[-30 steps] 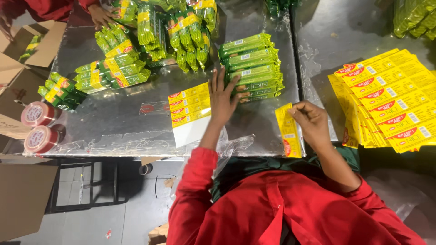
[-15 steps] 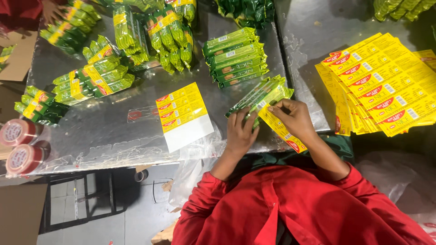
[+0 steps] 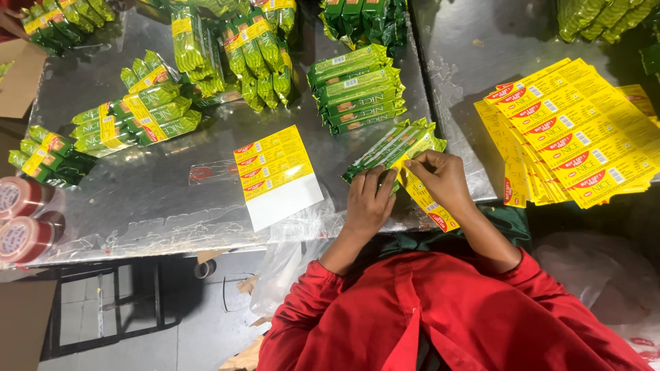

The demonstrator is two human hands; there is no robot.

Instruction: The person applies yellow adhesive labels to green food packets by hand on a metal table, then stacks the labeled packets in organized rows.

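Left hand [image 3: 368, 199]: gripping green packet bundle [image 3: 392, 145], just right of sticker sheet [image 3: 277, 174].
Right hand [image 3: 442, 180]: pinching yellow label [image 3: 425, 199] against bundle.

Packet bundle [image 3: 392, 148] on table edge [image 3: 137, 227]; sticker sheet [image 3: 275, 175] left of it, label stack [image 3: 577, 137] right, tape rolls [image 3: 20, 220] far left.

Green packs [image 3: 388, 148] over yellow label [image 3: 430, 203]
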